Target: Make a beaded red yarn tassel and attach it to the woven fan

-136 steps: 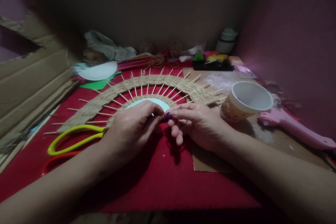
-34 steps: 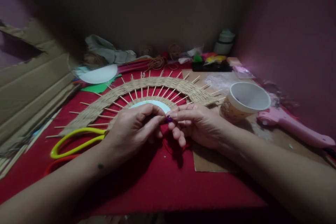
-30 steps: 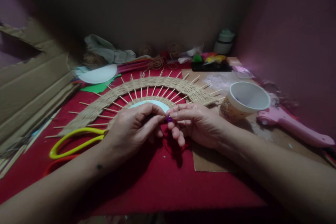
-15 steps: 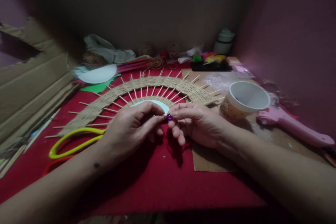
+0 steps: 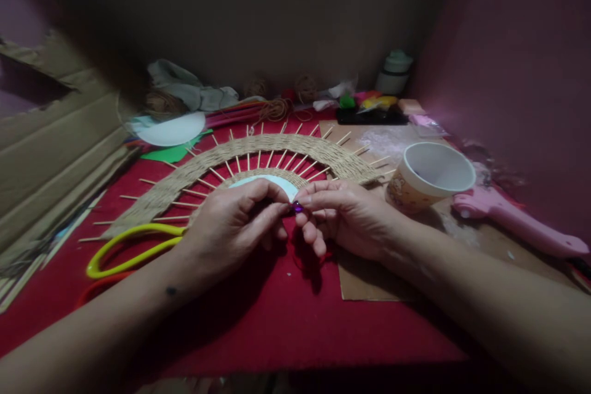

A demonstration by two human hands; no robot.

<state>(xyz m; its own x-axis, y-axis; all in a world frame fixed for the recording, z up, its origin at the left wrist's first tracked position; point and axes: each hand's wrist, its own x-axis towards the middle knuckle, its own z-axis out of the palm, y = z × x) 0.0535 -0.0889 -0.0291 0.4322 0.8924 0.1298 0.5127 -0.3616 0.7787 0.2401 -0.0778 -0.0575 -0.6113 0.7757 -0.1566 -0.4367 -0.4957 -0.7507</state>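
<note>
A small shiny purple bead [image 5: 298,206] is pinched between the fingertips of my right hand [image 5: 353,215]. My left hand [image 5: 235,218] is closed in a pinch right beside the bead; what lies between its thumb and finger is too small to make out. Beyond both hands a woven half-ring of twine [image 5: 277,143] on thin wooden sticks lies on the red cloth [image 5: 286,320]. At its centre a pale blue disc [image 5: 279,183] shows, partly hidden by my hands. Yellow-handled scissors [image 5: 133,231] lie next to my left forearm.
A paper cup [image 5: 436,169] stands on cardboard [image 5: 369,286] at the right, beside a pink glue gun [image 5: 521,218]. A white plate [image 5: 173,129], twine balls [image 5: 305,87], a black tray [image 5: 369,117] and a bottle [image 5: 394,72] sit at the back. Cardboard leans at the left.
The purple bead shows a little more between the fingertips and has tilted slightly. Both hands are otherwise almost where they were.
</note>
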